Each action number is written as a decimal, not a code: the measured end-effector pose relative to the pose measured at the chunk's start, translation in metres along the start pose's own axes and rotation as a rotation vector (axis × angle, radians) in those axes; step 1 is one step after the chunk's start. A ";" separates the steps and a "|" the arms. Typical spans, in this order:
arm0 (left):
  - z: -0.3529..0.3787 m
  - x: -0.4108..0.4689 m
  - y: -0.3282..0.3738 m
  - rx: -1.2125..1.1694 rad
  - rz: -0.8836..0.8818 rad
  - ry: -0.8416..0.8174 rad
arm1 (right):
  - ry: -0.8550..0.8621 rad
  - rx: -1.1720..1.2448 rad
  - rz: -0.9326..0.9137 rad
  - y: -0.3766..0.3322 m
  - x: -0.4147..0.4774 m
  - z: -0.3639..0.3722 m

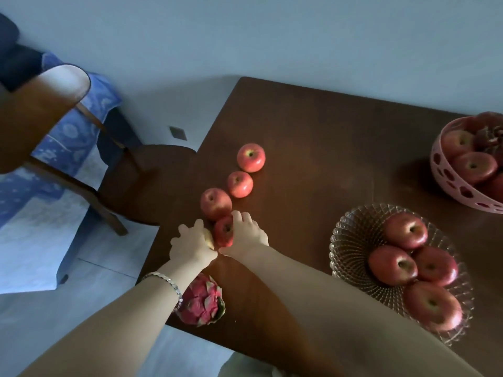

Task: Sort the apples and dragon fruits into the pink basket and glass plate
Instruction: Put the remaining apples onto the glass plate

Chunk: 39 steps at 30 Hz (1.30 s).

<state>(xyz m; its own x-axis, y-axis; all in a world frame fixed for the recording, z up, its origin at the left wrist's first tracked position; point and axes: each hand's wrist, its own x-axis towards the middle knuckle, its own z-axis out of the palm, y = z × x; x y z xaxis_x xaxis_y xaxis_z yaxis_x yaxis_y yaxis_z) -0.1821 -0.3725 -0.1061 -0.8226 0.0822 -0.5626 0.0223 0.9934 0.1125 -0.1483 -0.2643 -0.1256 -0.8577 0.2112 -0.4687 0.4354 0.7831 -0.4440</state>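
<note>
Dark brown wooden table [313, 137]: fills the centre and right of the view.

Wooden chair [81, 148]: off the table's edge at 9 o'clock, seat tucked against it.

Glass plate [351, 240]: on the table at 4 o'clock, holding four red apples.

Pink basket [446, 186]: at 3 o'clock, partly cut by the frame edge; several red apples inside with darker fruit behind, too dim to identify.

Dragon fruit [202, 302]: at 7 o'clock near the table's edge, partly under the left forearm.

Loose apples on the table, in a diagonal row from centre toward 12 o'clock: far apple [251, 157], middle apple [240, 184], near apple [215, 204].

Held apple [224, 231]: just beside the near apple, pressed between both hands.

Left hand [192, 246]: fingers curled against the held apple's left side; silver bracelet [170, 284] at the wrist.

Right hand [249, 235]: cupped against the same apple's right side, fingertips over its top.
</note>
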 end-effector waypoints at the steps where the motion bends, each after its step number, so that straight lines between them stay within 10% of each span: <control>1: -0.001 -0.001 0.000 -0.008 0.004 -0.007 | 0.020 0.039 0.008 0.002 0.001 0.002; 18: 0.013 -0.096 0.161 -0.430 0.547 -0.066 | 0.161 0.150 0.086 0.185 -0.169 -0.099; 39: 0.052 -0.124 0.203 -0.518 0.314 -0.245 | 0.008 -0.409 -0.205 0.252 -0.181 -0.073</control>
<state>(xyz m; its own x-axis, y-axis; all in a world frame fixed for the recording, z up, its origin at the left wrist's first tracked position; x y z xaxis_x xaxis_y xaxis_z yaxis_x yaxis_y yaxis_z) -0.0456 -0.1767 -0.0562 -0.6673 0.4383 -0.6022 -0.0869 0.7572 0.6474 0.0970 -0.0622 -0.0968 -0.9179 0.0308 -0.3956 0.1137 0.9756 -0.1879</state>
